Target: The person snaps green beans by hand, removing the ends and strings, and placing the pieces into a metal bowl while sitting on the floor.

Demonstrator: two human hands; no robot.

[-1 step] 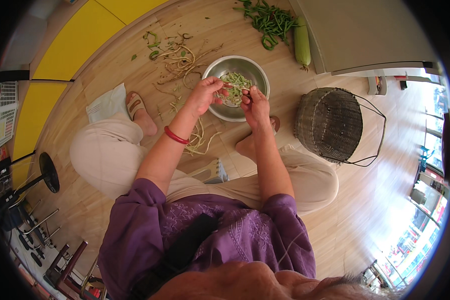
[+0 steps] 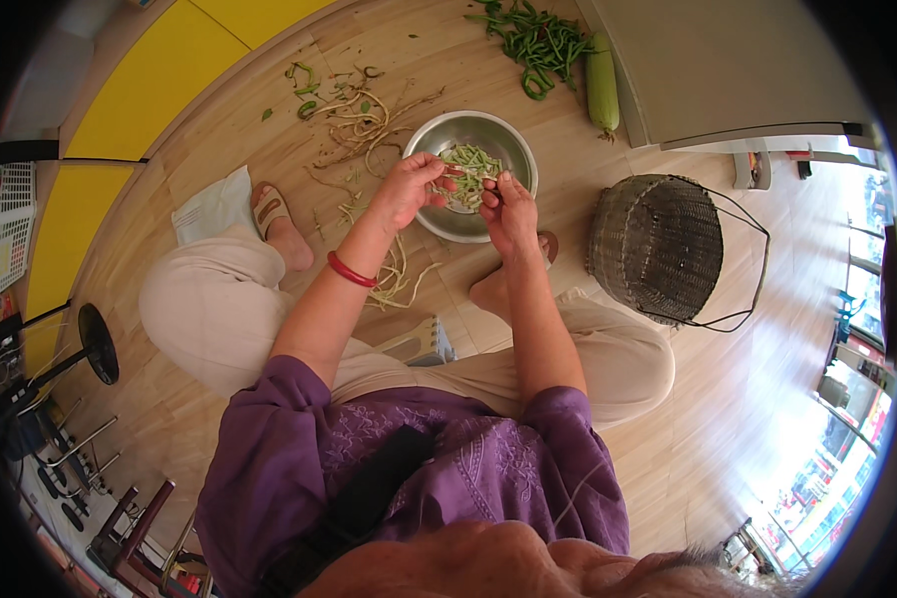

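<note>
Both my hands are over a steel bowl [image 2: 524,157] on the floor that holds short pieces of pale green bean [image 2: 465,159]. My left hand [image 2: 416,189], with a red bangle on its wrist, is closed in a pinch at the bowl's left side. My right hand [image 2: 510,209] pinches at the right side, thumb and fingers together. A thin, pale long bean seems to stretch between the two pinches, its ends hidden by my fingers. Loose long beans [image 2: 397,274] lie on the floor below my left wrist.
Withered long beans [image 2: 364,122] and scraps lie beyond the bowl on the left. A heap of green peppers [image 2: 538,45] and a pale green gourd [image 2: 601,88] lie at the far right. A dark wicker basket [image 2: 658,249] stands to the right. A white bag [image 2: 214,207] is near my left foot.
</note>
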